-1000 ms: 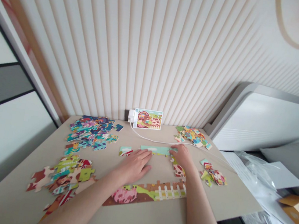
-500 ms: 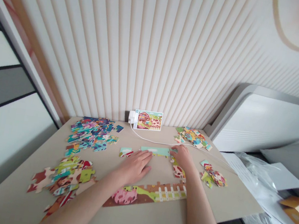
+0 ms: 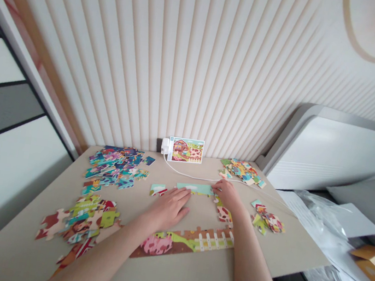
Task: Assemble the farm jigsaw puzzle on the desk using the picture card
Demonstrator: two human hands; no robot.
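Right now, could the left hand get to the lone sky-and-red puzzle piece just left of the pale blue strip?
Probably yes. The left hand lies flat on the table, close beside the lone piece, with only bare tabletop between them; nothing blocks the way.

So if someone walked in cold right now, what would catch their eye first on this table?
Probably the two hands at the table's middle: the left hand lies flat and the right hand presses the pale blue puzzle strip between them. Next, the joined fence-and-pig border along the near edge. Then the loose piece piles, the biggest far left, and the picture card against the wall.
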